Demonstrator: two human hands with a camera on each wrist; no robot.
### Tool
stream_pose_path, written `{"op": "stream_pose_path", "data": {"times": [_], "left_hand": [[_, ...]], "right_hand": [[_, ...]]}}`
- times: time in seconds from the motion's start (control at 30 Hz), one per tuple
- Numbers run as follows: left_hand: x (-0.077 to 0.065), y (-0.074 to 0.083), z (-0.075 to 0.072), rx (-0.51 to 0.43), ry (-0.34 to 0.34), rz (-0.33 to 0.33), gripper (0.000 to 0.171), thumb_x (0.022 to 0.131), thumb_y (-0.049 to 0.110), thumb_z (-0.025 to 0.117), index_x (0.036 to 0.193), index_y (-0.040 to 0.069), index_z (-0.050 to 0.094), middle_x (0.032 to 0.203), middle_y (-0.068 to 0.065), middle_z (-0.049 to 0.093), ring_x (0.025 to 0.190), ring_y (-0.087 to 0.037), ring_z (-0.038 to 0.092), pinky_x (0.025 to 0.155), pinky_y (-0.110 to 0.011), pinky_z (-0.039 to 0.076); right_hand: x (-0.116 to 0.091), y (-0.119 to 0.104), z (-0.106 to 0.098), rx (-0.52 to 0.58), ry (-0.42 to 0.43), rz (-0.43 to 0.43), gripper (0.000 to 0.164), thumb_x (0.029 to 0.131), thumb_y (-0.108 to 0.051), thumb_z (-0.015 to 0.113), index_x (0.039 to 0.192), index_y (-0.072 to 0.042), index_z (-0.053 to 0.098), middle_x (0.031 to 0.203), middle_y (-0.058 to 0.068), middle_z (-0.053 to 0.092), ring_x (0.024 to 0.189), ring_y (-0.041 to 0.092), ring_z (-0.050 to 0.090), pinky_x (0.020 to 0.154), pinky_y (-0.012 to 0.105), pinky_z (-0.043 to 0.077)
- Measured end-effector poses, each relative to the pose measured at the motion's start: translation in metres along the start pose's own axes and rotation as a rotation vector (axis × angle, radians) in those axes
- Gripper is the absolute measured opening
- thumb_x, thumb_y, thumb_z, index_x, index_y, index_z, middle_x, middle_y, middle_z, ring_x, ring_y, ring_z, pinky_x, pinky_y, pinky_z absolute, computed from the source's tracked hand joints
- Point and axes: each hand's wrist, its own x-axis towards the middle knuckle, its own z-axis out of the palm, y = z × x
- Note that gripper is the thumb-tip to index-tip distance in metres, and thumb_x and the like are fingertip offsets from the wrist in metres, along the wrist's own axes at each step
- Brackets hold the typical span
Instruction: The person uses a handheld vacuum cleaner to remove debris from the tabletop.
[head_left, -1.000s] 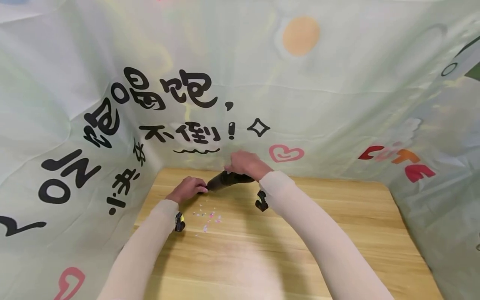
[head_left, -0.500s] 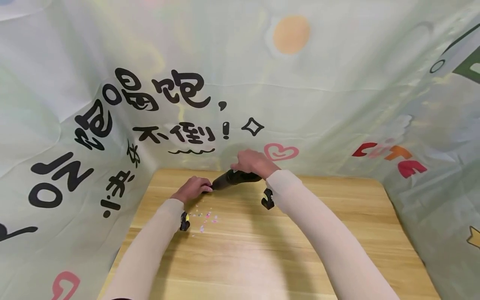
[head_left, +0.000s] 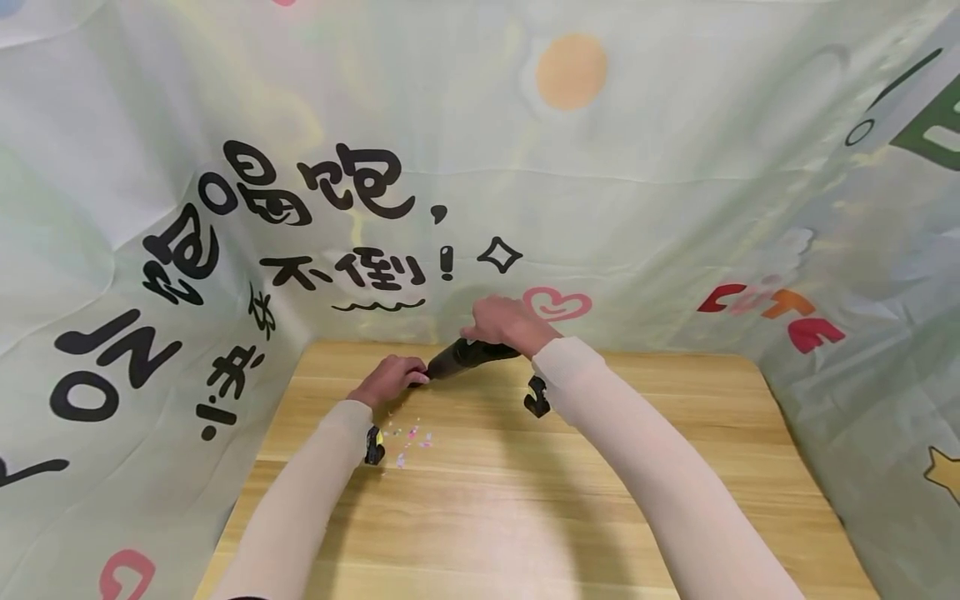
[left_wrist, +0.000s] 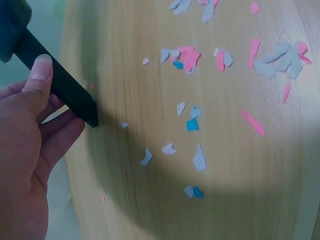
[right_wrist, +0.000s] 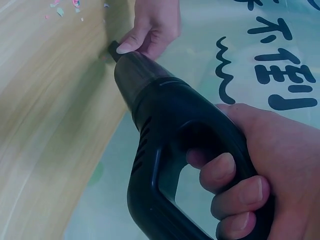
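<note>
My right hand (right_wrist: 250, 185) grips the loop handle of a black handheld vacuum cleaner (right_wrist: 165, 110), fingers curled through the opening. The vacuum's clear smoky front points left, toward my left hand (head_left: 390, 379). That hand pinches the slim black nozzle (left_wrist: 62, 82) between thumb and fingers; the nozzle's angled tip shows just past the fingertips, over the table's edge area. Small torn paper scraps (left_wrist: 192, 60), pink, pale blue-grey and bright blue, lie scattered on the wooden table (head_left: 480, 500). In the head view, my right hand (head_left: 504, 321) partly hides the vacuum's body.
A printed cloth backdrop (head_left: 660, 233) with black lettering rises behind the table and along both sides. The table's far edge (head_left: 645, 354) runs close behind both hands. Bare wood stretches to the right of the scraps.
Both hands and the vacuum have shifted slightly right over the table. The head view has turned a little to the right. Both holds look the same.
</note>
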Motion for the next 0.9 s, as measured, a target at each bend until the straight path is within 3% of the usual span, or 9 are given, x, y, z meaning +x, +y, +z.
{"op": "stream_pose_path", "data": {"times": [0.3, 0.57, 0.9], "left_hand": [[0.004, 0.007, 0.004, -0.039, 0.015, -0.002, 0.020, 0.097, 0.025, 0.072, 0.106, 0.008, 0.075, 0.103, -0.008, 0.078, 0.093, -0.025, 0.072, 0.089, -0.044, 0.056], [0.005, 0.010, 0.003, -0.058, -0.064, -0.007, 0.017, 0.099, 0.028, 0.070, 0.104, 0.013, 0.077, 0.099, -0.003, 0.078, 0.088, -0.018, 0.070, 0.085, -0.037, 0.054], [-0.002, 0.013, -0.003, -0.066, -0.170, 0.033, 0.017, 0.101, 0.024, 0.067, 0.107, 0.014, 0.079, 0.104, -0.002, 0.079, 0.094, -0.015, 0.072, 0.089, -0.037, 0.057]], "right_hand": [[-0.005, 0.003, -0.005, -0.032, -0.013, 0.015, 0.041, 0.103, -0.050, 0.057, 0.083, -0.015, 0.066, 0.089, 0.003, 0.065, 0.080, 0.021, 0.062, 0.072, 0.038, 0.047], [-0.009, 0.008, -0.004, 0.014, -0.044, -0.003, 0.045, 0.103, -0.046, 0.056, 0.071, -0.015, 0.055, 0.070, -0.001, 0.049, 0.067, 0.018, 0.053, 0.069, 0.034, 0.043], [-0.012, 0.013, 0.003, 0.091, -0.112, 0.016, 0.052, 0.103, -0.046, 0.057, 0.061, -0.016, 0.053, 0.056, -0.003, 0.054, 0.055, 0.014, 0.051, 0.067, 0.032, 0.044]]}}
